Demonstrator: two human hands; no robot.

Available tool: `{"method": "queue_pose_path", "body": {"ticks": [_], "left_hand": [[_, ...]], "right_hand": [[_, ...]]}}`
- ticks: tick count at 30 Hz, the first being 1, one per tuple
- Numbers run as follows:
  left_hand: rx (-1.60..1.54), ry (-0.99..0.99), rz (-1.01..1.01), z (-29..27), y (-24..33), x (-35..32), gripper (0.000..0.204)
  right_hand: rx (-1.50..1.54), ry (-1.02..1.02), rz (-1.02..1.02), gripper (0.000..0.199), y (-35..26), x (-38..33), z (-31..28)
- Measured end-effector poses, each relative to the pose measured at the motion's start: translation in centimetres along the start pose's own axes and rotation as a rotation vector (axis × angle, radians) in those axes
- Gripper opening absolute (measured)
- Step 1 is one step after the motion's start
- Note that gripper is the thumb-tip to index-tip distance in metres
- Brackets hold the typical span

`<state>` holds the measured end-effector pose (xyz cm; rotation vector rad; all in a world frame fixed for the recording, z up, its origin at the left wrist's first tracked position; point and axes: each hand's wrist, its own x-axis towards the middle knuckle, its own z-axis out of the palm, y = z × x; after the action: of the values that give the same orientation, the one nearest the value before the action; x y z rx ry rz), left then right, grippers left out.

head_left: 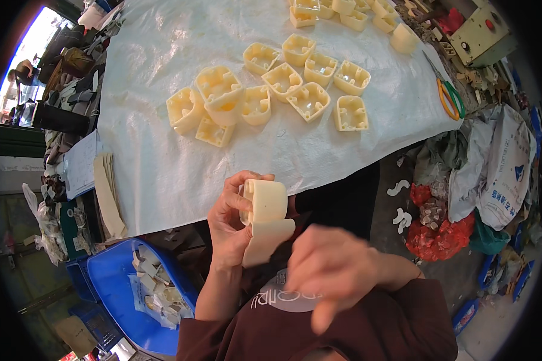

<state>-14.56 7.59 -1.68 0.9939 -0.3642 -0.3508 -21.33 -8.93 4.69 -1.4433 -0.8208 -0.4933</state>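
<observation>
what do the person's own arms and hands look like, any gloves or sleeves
Both the left hand and right hand are gloveless; motion blur hides the right one's finer details. The sleeves are dark maroon, leaving the forearms largely bare.

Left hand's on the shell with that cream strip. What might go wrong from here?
1. The strip hangs partly off the pale yellow shell in the left hand; the blurred right hand appears clear of it, so the strip could slip out of line.
2. The scissors lie near the white sheet's right edge; a knock might drop them.
3. One shell appears stacked on others; a bump might topple it.
</observation>
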Motion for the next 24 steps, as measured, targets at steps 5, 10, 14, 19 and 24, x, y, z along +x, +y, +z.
{"method": "queue_pose_path", "body": {"ticks": [5,10,14,19,24], "left_hand": [[0.178,-0.056,0.076,0.5,0.6,0.2,0.029],[0.288,-0.112,0.105,1.0,1.1,0.3,0.030],[0.378,-0.141,0.107,1.1,1.1,0.3,0.032],[0.373,-0.108,0.083,1.1,0.9,0.0,0.031],[0.287,-0.108,0.051,0.1,0.8,0.1,0.032]], "right_hand": [[0.067,0.447,0.815,0.039,1.6,-1.7,-0.8],[0.045,0.369,0.825,0.049,2.4,-1.2,-0.6],[0.085,0.297,0.952,0.041,2.0,-1.0,-1.1],[0.158,0.240,0.964,0.029,2.0,-1.4,-2.4],[0.219,0.333,0.875,0.033,2.0,-2.9,-3.3]]}}
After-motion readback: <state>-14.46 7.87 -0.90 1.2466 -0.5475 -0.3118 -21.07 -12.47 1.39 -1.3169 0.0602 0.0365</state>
